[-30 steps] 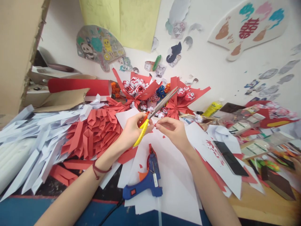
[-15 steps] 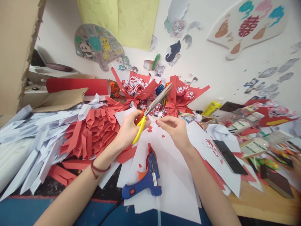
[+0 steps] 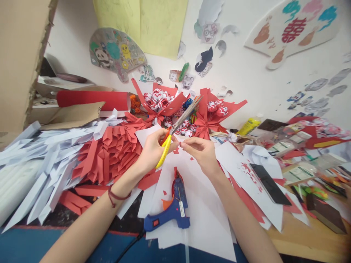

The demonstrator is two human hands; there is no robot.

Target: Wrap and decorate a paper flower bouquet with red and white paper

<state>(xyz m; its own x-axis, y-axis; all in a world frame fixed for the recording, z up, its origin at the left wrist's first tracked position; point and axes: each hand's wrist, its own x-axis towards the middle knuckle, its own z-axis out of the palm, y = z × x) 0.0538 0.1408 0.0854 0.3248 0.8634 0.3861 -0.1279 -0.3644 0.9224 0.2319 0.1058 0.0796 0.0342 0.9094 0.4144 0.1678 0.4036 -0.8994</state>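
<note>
My left hand (image 3: 153,148) is closed around a pair of scissors (image 3: 166,151) with yellow and orange handles. The blades point up and to the right, away from me. Facing it, my right hand (image 3: 201,151) pinches what looks like a tiny piece of red paper (image 3: 180,144), mostly hidden by the fingertips. The fingertips of both hands nearly meet. Below them a blue hot glue gun (image 3: 172,213) lies on white paper sheets (image 3: 205,223), its nozzle facing away from me. Small red paper scraps (image 3: 176,150) are scattered on the sheets.
Folded red paper strips (image 3: 105,157) and white paper strips (image 3: 49,175) are heaped on the left. Two red-wrapped paper flower bouquets (image 3: 159,100) stand at the back. On the right lie a black phone (image 3: 270,184), a yellow bottle (image 3: 249,125) and a dark box (image 3: 325,213).
My right hand has moved slightly left, bringing its fingertips closer to my left hand's. The scissors stay in my left hand. The whole view has shifted a little.
</note>
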